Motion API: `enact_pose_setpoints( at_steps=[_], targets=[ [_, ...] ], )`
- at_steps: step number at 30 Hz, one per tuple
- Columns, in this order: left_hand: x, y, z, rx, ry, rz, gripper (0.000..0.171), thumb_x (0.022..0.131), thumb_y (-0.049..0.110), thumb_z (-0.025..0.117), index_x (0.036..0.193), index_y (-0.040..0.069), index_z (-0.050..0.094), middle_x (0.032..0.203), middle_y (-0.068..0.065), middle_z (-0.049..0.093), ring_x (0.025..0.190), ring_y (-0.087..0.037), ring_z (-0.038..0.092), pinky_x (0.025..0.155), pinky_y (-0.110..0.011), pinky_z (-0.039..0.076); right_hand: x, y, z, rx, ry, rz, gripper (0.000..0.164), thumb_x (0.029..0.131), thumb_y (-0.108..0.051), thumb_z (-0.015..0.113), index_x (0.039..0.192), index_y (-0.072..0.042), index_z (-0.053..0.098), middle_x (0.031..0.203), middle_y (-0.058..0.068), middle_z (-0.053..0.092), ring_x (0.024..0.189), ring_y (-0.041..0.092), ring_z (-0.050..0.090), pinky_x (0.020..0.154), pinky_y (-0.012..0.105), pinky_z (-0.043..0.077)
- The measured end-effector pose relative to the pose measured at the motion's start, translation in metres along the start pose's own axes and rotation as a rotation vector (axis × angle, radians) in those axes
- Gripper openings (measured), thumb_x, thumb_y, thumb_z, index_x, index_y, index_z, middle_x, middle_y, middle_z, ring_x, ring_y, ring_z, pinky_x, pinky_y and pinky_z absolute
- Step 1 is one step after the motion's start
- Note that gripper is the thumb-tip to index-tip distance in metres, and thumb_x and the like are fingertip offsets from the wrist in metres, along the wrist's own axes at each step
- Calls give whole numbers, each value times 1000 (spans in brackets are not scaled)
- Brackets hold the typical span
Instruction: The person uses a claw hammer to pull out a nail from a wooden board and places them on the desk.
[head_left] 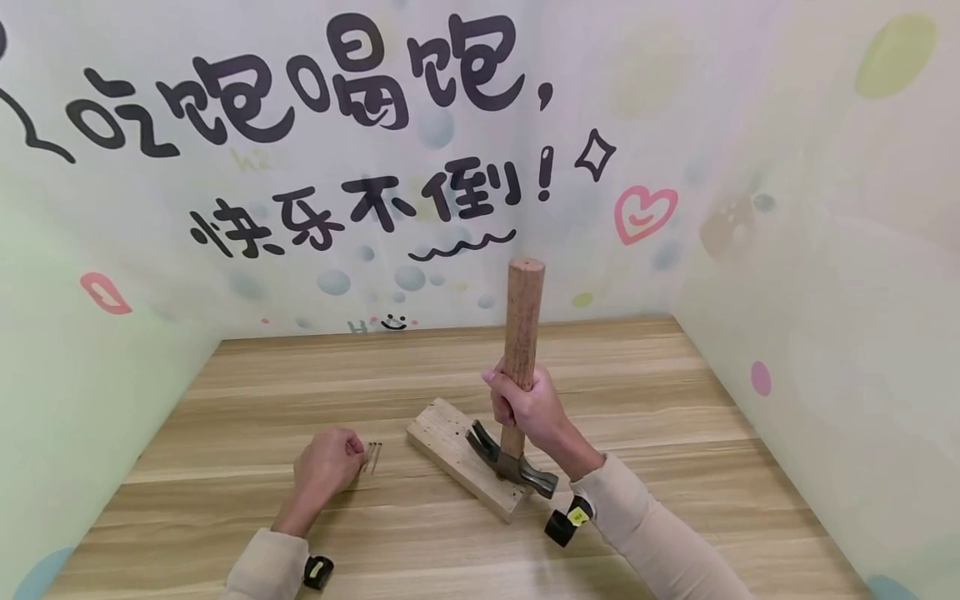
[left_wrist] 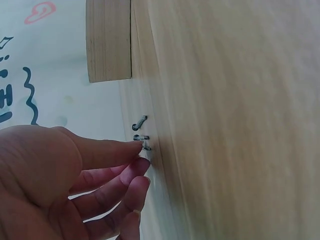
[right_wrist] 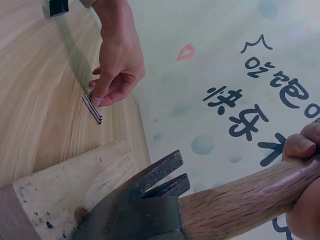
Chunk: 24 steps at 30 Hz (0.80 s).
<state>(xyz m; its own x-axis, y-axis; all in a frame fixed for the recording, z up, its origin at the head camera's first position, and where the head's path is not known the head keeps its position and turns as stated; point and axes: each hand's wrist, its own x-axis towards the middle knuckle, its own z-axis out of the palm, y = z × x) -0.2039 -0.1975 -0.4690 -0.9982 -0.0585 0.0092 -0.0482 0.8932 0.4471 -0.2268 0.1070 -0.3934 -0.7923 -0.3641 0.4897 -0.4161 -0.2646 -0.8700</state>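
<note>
My right hand (head_left: 531,408) grips the wooden handle of a claw hammer (head_left: 522,329), which stands head down with its handle pointing up. The steel head (right_wrist: 135,212) is at the right end of a wooden board (head_left: 450,446), its claw toward the left. To the left of the board, my left hand (head_left: 327,467) is low over the table, thumb and forefinger pinching at one of several nails (head_left: 377,455). Those nails lie side by side, and in the left wrist view two nails (left_wrist: 140,131) show just beyond the thumb tip. The curled fingers partly hide the pinched nail.
The wood-grain table (head_left: 360,375) is bounded by a printed back wall (head_left: 450,275) and by side walls, the right one (head_left: 825,333) beyond my right arm. Black cameras are strapped to the left wrist (head_left: 318,572) and right wrist (head_left: 562,525).
</note>
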Motion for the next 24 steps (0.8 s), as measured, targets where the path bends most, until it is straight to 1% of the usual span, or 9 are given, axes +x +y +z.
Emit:
enact_pose_setpoints(
  at_steps=[5, 11, 15, 18, 24],
  targets=[
    [1, 6, -1, 13, 4, 7, 8, 86, 18, 71, 80, 12, 70, 76, 0, 67, 68, -17, 60, 54, -37, 45, 0, -1, -1, 9, -7, -15, 29, 99, -7, 52, 74, 2, 41, 48, 12, 36, 38, 23, 33, 38, 30, 32],
    [4, 24, 0, -8, 27, 32, 16, 92, 23, 63, 86, 11, 72, 78, 0, 68, 68, -17, 60, 54, -35, 45, -1, -1, -1, 1, -19, -30, 29, 98, -5, 51, 73, 3, 41, 48, 13, 36, 38, 20, 34, 37, 29, 32],
    [8, 38, 4, -29, 55, 59, 19, 94, 25, 62, 91, 11, 74, 79, 0, 68, 68, -15, 59, 55, -32, 45, -1, -1, -2, 3, -11, -28, 29, 98, -6, 52, 73, 3, 41, 49, 14, 36, 38, 19, 35, 38, 28, 33],
    [13, 47, 8, -43, 58, 82, 22, 96, 27, 59, 94, 11, 74, 80, 0, 68, 67, -13, 58, 56, -31, 45, -2, -1, -2, 5, -15, -32, 29, 98, -5, 51, 73, 4, 41, 49, 15, 36, 39, 19, 36, 38, 28, 34],
    [20, 62, 16, -78, 66, 114, 26, 98, 32, 57, 101, 10, 71, 81, -1, 67, 69, -15, 60, 57, -33, 46, -3, -2, -2, 3, -9, -25, 29, 98, -7, 52, 74, 3, 42, 50, 16, 37, 39, 18, 37, 39, 28, 34]
  ],
)
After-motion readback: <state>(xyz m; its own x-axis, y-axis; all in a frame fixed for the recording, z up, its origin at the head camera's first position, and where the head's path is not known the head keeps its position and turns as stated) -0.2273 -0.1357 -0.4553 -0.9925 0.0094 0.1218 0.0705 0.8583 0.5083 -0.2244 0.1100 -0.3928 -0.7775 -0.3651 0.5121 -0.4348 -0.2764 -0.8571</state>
